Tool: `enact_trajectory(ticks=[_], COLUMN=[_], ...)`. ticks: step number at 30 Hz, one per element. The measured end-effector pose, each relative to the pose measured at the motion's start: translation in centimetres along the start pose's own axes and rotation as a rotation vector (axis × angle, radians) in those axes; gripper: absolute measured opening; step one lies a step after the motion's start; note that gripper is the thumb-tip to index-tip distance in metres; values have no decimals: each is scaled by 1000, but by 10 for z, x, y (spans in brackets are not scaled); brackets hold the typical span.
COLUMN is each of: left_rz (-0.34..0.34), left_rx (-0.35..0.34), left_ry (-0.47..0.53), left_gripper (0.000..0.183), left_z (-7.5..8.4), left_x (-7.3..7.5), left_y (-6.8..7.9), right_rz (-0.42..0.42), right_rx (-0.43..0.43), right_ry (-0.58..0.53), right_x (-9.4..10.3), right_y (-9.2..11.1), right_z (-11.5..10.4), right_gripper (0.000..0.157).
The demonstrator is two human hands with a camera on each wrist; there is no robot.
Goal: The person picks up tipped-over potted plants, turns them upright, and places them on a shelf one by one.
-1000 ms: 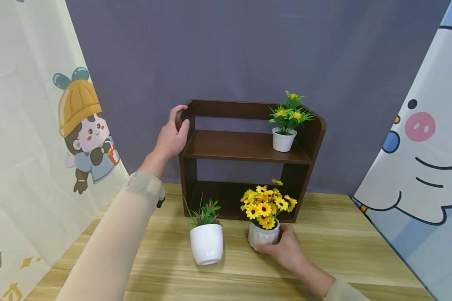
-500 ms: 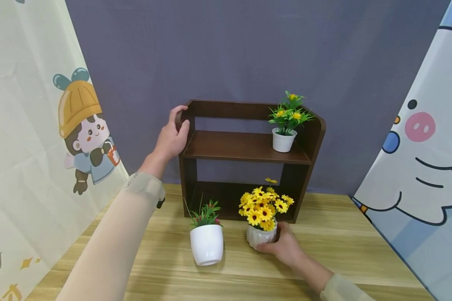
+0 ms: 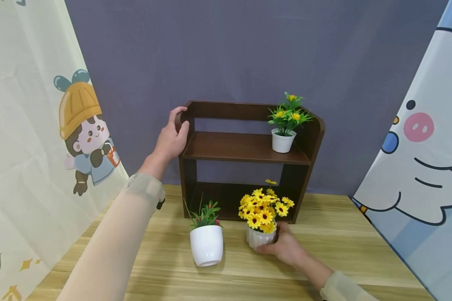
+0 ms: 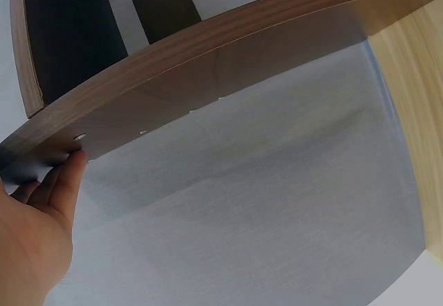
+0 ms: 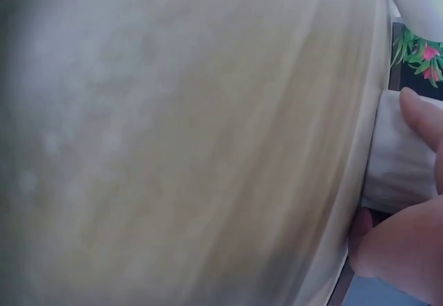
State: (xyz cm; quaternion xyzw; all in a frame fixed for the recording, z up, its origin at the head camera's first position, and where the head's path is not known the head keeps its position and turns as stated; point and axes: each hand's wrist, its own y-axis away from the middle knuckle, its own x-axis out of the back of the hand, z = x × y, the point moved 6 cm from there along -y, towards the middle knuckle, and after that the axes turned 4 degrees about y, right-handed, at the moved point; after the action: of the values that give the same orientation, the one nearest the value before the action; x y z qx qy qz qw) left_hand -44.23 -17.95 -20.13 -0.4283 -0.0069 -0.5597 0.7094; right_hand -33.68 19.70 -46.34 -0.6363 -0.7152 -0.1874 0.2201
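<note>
A dark brown two-tier wooden shelf (image 3: 245, 146) stands at the back of the table. My left hand (image 3: 170, 140) grips the upper edge of its left side panel; the left wrist view shows the fingers against that panel's outer face. In front of the shelf's lower right, my right hand (image 3: 286, 247) holds a pale ribbed pot (image 3: 259, 239) of yellow daisy-like flowers (image 3: 263, 209), thumb in front and fingers behind its right side. The right wrist view shows the pot (image 5: 401, 157) between thumb and fingers. Whether its base touches the table cannot be told.
Left of the flower pot stands a glossy white pot (image 3: 207, 246) with green leaves and red blooms. A small white pot (image 3: 282, 141) with a yellow-flowered plant sits on the upper shelf, right end. Printed cloths (image 3: 86, 125) hang on both sides of the wood-grain table (image 3: 342, 234).
Over the past second, the pot of yellow flowers has shifted slightly left with my right hand and turned a little. My left hand stays on the shelf panel.
</note>
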Motion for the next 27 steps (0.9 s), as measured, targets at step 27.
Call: enact_trajectory(ticks=[27], left_rz=[-3], left_rx=[-7], left_ry=[4], left_gripper=[50], left_z=[0], left_x=[0], left_y=[0], right_rz=[-406], right_rx=[159], right_ry=[-90], right_x=[23], right_y=[-20], right_z=[17], right_gripper=[123])
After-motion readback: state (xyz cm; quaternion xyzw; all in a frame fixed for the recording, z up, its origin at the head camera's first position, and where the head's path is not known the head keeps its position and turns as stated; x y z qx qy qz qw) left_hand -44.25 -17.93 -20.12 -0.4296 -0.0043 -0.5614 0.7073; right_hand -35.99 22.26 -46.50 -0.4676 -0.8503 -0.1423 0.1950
